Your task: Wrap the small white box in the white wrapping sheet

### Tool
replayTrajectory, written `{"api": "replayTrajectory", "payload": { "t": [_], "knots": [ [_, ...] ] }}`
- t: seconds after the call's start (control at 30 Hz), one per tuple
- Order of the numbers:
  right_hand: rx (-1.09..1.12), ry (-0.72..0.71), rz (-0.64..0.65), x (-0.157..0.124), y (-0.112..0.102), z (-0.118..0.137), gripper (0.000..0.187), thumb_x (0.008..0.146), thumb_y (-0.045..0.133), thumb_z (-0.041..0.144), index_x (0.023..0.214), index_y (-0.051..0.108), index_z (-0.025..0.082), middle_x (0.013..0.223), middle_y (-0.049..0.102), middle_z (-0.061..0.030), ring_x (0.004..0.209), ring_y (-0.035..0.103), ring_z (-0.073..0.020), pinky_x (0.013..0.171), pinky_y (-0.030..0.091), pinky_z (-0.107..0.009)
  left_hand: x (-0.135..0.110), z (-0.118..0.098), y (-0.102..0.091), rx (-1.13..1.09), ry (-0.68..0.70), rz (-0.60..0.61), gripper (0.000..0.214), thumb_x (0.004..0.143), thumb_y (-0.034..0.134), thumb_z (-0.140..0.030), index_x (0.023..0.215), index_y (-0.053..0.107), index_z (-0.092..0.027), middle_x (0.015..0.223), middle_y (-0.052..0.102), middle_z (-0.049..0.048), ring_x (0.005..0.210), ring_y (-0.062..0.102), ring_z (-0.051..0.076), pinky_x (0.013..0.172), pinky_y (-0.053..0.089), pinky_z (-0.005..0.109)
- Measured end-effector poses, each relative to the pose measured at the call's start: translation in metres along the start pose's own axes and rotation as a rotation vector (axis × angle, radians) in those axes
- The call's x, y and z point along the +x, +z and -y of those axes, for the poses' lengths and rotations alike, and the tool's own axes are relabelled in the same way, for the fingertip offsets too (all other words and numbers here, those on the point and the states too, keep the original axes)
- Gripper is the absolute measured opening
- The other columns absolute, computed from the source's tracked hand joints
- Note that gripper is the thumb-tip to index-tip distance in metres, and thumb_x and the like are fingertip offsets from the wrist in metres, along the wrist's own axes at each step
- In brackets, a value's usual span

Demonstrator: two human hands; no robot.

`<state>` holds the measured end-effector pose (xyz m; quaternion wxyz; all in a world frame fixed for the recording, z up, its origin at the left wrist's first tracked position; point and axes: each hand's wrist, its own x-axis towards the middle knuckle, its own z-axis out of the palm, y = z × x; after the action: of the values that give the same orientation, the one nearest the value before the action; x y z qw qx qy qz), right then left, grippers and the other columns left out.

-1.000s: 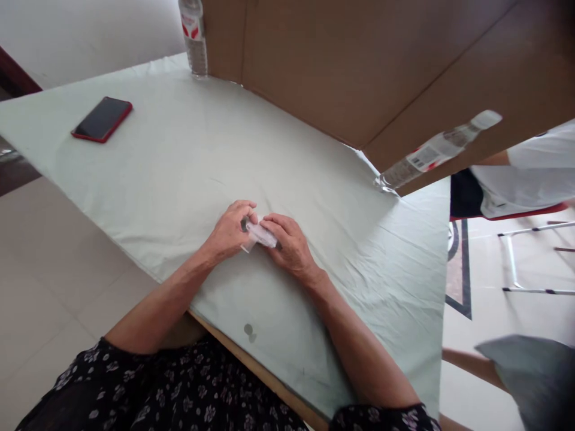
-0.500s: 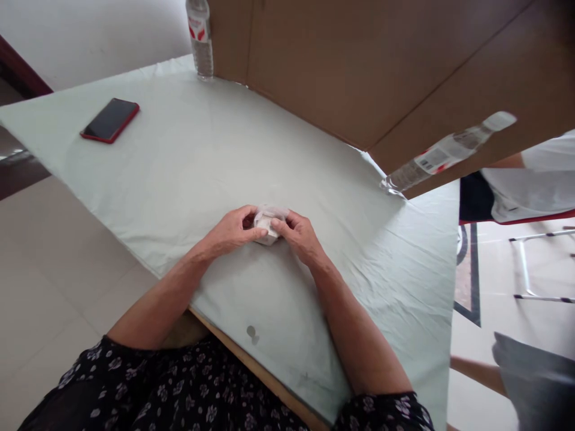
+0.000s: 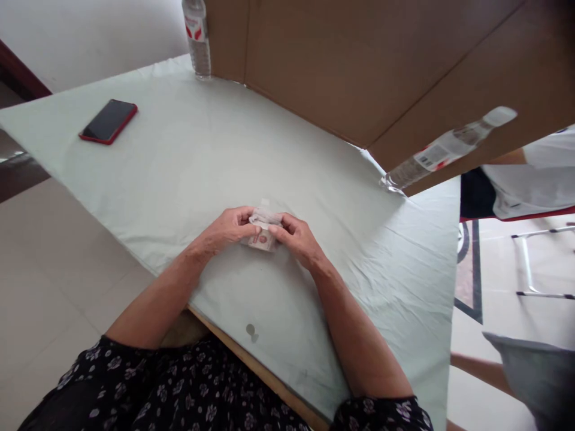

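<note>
A small whitish box (image 3: pixel 262 240) with reddish print, wrapped in thin clear plastic (image 3: pixel 265 214), is held just above or on the pale green tablecloth in front of me. My left hand (image 3: pixel 228 228) pinches its left side, thumb on the near face and fingers behind. From the right, my right hand (image 3: pixel 298 240) grips it the same way, its thumb close to the left thumb. Some of the plastic bunches up over the box's top. The fingertips behind the box are hidden.
A red-cased phone (image 3: pixel 109 122) lies at the far left of the tablecloth (image 3: pixel 179 149). A tall brown cardboard panel (image 3: pixel 314 66) stands at the back, with one water bottle (image 3: pixel 196 42) at its left and another bottle (image 3: pixel 449 149) at its right. Other people (image 3: pixel 516 188) are at the right.
The box has turned between my hands, so its printed face now shows. The plastic on top has shifted and a bit sticks up. Both hands have moved slightly left.
</note>
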<state>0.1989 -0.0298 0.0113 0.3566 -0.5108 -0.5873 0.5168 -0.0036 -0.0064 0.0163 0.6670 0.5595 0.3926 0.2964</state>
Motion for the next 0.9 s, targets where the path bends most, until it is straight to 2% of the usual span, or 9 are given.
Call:
{"api": "replayTrajectory", "payload": {
  "t": [0.1,0.27,0.37,0.5,0.6,0.77,0.9],
  "knots": [
    [0.02,-0.015,-0.069,0.011,-0.001,-0.001,0.043,0.08,0.068,0.061,0.095,0.07,0.02,0.085,0.069,-0.002,0.078,0.061,-0.0164,0.069,0.047,-0.028,0.002,0.004,-0.001,-0.038,-0.024,0.008,0.047,0.073,0.072,-0.032,0.117,0.07,-0.015,0.104,0.076,0.0078,0.092,0.071,0.021,0.084,0.055,0.033],
    [0.196,-0.004,-0.126,0.038,0.004,0.0,0.04,0.072,0.076,0.056,0.086,0.069,0.02,0.077,0.067,0.0003,0.07,0.058,-0.0143,0.067,0.047,-0.028,0.002,0.005,-0.004,-0.029,-0.021,0.049,0.046,0.076,0.073,-0.034,0.118,0.071,-0.016,0.102,0.076,0.0072,0.091,0.071,0.02,0.084,0.054,0.032],
    [0.181,-0.059,-0.173,0.039,0.006,0.006,0.031,0.073,0.076,0.05,0.079,0.068,0.021,0.074,0.065,0.0011,0.067,0.056,-0.0142,0.066,0.048,-0.03,0.0,0.003,-0.006,0.016,-0.023,0.054,0.044,0.08,0.07,-0.036,0.12,0.07,-0.018,0.104,0.076,0.0061,0.094,0.071,0.021,0.085,0.054,0.032],
    [-0.089,-0.269,-0.231,0.019,0.007,0.008,0.013,0.083,0.072,0.036,0.079,0.073,0.024,0.085,0.07,-0.0017,0.083,0.063,-0.0187,0.082,0.051,-0.036,0.0,0.003,-0.007,0.116,-0.012,-0.027,0.044,0.082,0.067,-0.042,0.119,0.071,-0.018,0.108,0.076,0.0065,0.098,0.069,0.022,0.084,0.054,0.032],
    [-0.364,-0.432,-0.285,0.002,0.011,0.0,0.011,0.09,0.068,0.031,0.086,0.077,0.028,0.093,0.07,-0.003,0.093,0.064,-0.0208,0.091,0.049,-0.04,0.002,0.003,-0.008,0.209,-0.015,-0.087,0.048,0.081,0.066,-0.047,0.116,0.072,-0.015,0.104,0.076,0.0073,0.097,0.068,0.022,0.084,0.053,0.033],
    [-0.722,-0.701,-0.42,-0.008,0.016,-0.016,0.014,0.095,0.063,0.025,0.095,0.077,0.03,0.093,0.071,-0.0032,0.093,0.063,-0.0207,0.088,0.045,-0.04,0.001,0.001,-0.011,0.311,-0.018,-0.089,0.052,0.081,0.061,-0.05,0.117,0.072,-0.014,0.103,0.076,0.0069,0.094,0.067,0.022,0.081,0.052,0.032],
    [-0.877,-0.867,-0.414,-0.008,0.013,-0.02,0.014,0.095,0.063,0.024,0.104,0.072,0.029,0.1,0.072,-0.0044,0.101,0.064,-0.0223,0.09,0.043,-0.041,0.0,0.0,-0.011,0.34,-0.003,-0.08,0.054,0.085,0.056,-0.049,0.122,0.07,-0.013,0.106,0.076,0.008,0.093,0.067,0.022,0.08,0.052,0.032]
  ]
}}
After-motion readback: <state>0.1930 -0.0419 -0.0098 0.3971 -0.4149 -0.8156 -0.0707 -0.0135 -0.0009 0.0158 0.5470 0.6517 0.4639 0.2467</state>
